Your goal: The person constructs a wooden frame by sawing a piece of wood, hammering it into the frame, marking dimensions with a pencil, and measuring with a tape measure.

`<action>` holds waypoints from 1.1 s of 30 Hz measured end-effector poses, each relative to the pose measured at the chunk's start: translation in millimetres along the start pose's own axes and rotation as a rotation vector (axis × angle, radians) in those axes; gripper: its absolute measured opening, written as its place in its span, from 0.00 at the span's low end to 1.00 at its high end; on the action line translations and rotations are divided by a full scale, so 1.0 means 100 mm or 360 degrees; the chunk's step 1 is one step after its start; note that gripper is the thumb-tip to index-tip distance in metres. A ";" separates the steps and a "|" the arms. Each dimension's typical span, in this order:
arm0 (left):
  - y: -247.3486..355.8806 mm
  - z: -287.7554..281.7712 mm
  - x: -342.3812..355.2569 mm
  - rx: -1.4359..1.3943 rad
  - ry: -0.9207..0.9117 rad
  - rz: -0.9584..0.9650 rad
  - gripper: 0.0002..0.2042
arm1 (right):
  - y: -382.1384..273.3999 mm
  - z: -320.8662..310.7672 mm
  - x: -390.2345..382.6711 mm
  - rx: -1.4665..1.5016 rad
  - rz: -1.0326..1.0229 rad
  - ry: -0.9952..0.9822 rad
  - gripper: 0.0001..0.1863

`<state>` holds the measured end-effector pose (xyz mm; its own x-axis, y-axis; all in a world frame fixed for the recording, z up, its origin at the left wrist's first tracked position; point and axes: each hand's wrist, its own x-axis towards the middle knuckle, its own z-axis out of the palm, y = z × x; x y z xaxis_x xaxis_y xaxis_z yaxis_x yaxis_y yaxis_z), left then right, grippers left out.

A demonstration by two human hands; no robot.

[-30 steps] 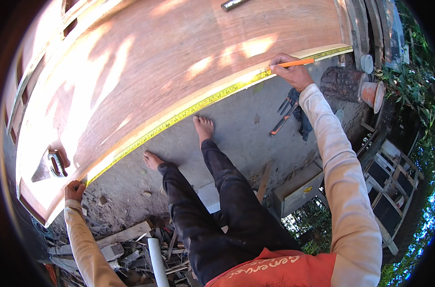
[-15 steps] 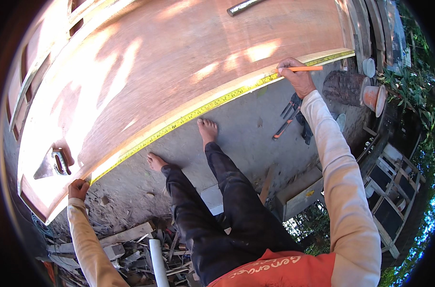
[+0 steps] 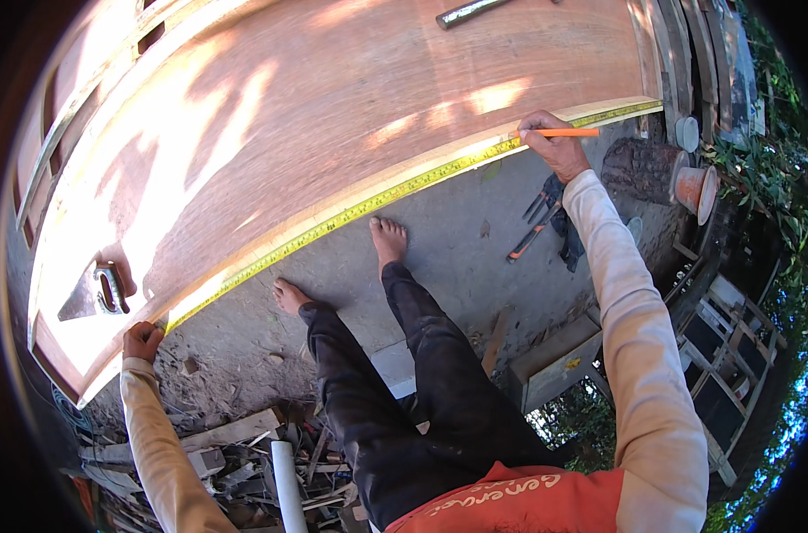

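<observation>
A yellow tape measure blade [image 3: 376,202] lies stretched along the near edge of a large wooden panel [image 3: 333,115]. At the blade's left end, my left hand [image 3: 142,343] has its fingers closed on the tape against the panel's edge. My right hand [image 3: 559,153] grips an orange pencil [image 3: 573,132], its tip resting by the tape on the right part of the edge. Beyond my right hand the blade runs on to the panel's right end. A handsaw [image 3: 111,286] lies flat on the panel near my left hand.
A dark metal bar [image 3: 464,12] lies on the panel's far side. Orange-and-black hand tools [image 3: 526,240] rest on the ground by my right forearm. A log [image 3: 637,169] and a clay pot [image 3: 691,189] stand at right. Scrap wood and a white pipe [image 3: 287,484] lie lower left.
Both hands keep their places on the tape and pencil. The whole view has shifted slightly, and more of the dark bar shows at the top.
</observation>
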<state>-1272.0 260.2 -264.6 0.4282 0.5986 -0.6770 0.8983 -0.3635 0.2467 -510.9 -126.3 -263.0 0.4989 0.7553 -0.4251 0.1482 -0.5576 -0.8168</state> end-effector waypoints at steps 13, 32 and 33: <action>0.17 0.05 -0.11 -0.0011 -0.0019 -0.0022 0.12 | -0.01 -0.03 -0.06 -0.0104 0.0012 -0.0063 0.07; -1.91 -0.34 -1.84 0.0008 -0.0224 -0.0398 0.15 | -1.51 4.39 -5.44 0.0088 0.1103 -0.0065 0.05; -1.78 -0.54 -1.74 -0.0113 -0.0147 -0.0238 0.16 | -1.22 4.24 -5.77 -0.0527 0.0752 -0.0072 0.06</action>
<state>-1500.8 259.5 -153.0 0.2815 0.5730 -0.7697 0.9573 -0.2223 0.1847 -1178.4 -347.8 -83.2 0.5398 0.4078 -0.7364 0.1810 -0.9106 -0.3716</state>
